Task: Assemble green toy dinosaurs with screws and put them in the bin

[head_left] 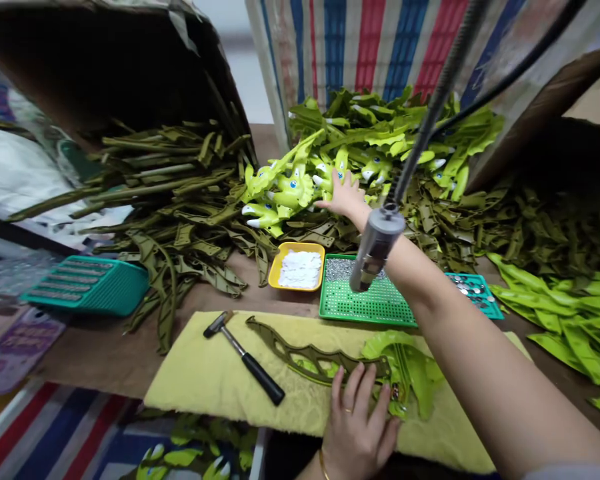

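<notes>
My right hand [345,195] reaches across to a pile of bright green plastic dinosaur heads [293,190] with blue eyes and white horns. Its fingers are spread on the pile, closing on none of them. Near the front, my left hand [363,413] lies with fingers stretched over a curved olive-green plastic piece [310,353]. That piece rests on a yellow cloth pad [190,373], partly on top of a bright green dinosaur part [413,367]. A hammer [247,360] with a black handle lies on the pad, left of these parts.
Behind the pad stand a yellow tray [271,273] of white material and a green basket [370,307] of small metal pieces. A grey power tool [377,247] hangs over the basket. Olive parts [170,180] heap at left; bright green parts [570,307] lie at right.
</notes>
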The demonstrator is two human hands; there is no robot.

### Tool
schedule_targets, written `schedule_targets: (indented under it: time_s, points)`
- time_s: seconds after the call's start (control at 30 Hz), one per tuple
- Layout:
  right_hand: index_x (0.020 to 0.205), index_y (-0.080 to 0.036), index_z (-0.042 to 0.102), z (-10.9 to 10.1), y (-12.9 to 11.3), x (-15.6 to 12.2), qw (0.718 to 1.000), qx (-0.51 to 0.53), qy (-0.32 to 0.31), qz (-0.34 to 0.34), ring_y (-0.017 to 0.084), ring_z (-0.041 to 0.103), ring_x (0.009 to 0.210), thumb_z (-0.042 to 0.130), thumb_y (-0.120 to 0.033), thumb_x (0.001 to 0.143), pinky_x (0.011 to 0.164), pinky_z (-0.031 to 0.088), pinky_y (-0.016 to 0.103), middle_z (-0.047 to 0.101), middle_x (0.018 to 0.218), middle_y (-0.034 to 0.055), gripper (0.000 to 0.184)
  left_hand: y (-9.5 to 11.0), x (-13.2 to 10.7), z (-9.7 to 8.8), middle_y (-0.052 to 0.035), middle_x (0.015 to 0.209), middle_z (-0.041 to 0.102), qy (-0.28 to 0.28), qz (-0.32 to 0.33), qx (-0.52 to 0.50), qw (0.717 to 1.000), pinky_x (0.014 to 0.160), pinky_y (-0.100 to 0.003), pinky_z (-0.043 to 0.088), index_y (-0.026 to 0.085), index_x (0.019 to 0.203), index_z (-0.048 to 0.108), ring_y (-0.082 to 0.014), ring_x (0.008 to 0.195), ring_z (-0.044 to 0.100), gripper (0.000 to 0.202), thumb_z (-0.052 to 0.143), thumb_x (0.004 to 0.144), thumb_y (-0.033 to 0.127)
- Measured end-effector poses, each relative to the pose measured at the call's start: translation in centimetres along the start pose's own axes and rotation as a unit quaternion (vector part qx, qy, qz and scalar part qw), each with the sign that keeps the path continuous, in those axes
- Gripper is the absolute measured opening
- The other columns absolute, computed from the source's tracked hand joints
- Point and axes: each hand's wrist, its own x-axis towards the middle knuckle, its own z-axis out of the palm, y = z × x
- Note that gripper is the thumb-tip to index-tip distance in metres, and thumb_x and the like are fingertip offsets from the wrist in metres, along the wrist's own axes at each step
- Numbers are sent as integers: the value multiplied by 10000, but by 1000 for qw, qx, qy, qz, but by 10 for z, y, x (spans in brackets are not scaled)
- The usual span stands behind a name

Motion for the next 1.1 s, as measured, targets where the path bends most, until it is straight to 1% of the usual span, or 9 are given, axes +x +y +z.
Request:
schedule_targets:
  time_s: [0.1,0.2,0.43,0.6,0.77,0.87,1.0,1.03,1.1]
  points:
    - [1497,-93,259,-1,-5,-3,998,9,38,43,493,310,1393,755,-484,717,1086,289,668,266,1532,316,1004,-1,1,1,-132,1127,711,15,7,3,1000,1157,-476,283,176,998,717,-272,1191,576,280,647,810,371]
    - [1479,-61,273,-18,-8,-9,993,28,99,56,341,572,1189,610,-340,864,1015,434,558,440,1417,298,754,-1,0,1,-121,1144,712,11,7,0,1000,1178,-468,271,189,1015,716,-264,1191,581,288,649,799,368]
    - [1217,39,516,-110,56,-59,951,109,237,167,244,613,1074,356,-273,986,998,483,482,634,1118,244,420,-3,-6,-2,-127,1282,646,-75,13,20,997,1192,-468,262,295,1163,691,-256,1462,300,407,628,776,404]
    - [1271,-197,527,-146,141,-196,920,270,229,165,203,702,948,309,-228,907,757,609,437,641,1231,61,425,0,-1,-5,-142,1336,593,-121,-24,-28,992,1124,-591,309,239,1180,682,-322,1326,463,348,634,842,303]
    - [1244,-522,561,-128,177,-392,882,332,320,95,279,571,1265,450,-276,826,808,542,489,577,1383,-80,498,-2,10,-14,-148,1298,603,-106,-96,-159,977,1101,-577,351,217,1120,708,-316,1290,481,281,623,857,265]
    - [1118,-544,654,-98,163,-467,851,383,345,98,324,677,1073,597,-319,763,741,546,543,690,1227,-26,424,3,25,-28,-133,1197,661,-141,-191,-387,891,998,-511,486,222,1186,659,-285,1135,611,413,669,835,439]
    - [1011,-522,712,-74,113,-488,892,393,222,0,306,678,1072,603,-325,804,953,518,591,739,1084,-17,305,13,58,-43,-127,1164,683,-231,-373,-651,619,789,-475,605,255,1304,553,-307,989,699,780,520,751,804]
    - [1036,-511,706,-72,101,-483,909,381,167,-25,294,651,1135,570,-329,836,1014,489,594,727,1119,-21,304,14,66,-45,-119,1141,690,-218,-418,-658,587,769,-464,616,243,1251,586,-303,974,706,741,504,768,798]
    - [1198,-458,642,-70,83,-467,936,334,90,-57,287,553,1281,559,-374,857,1088,433,600,635,1303,-10,361,13,78,-48,-97,1072,705,-163,-483,-633,582,750,-409,630,208,1098,649,-271,950,714,577,540,824,704]
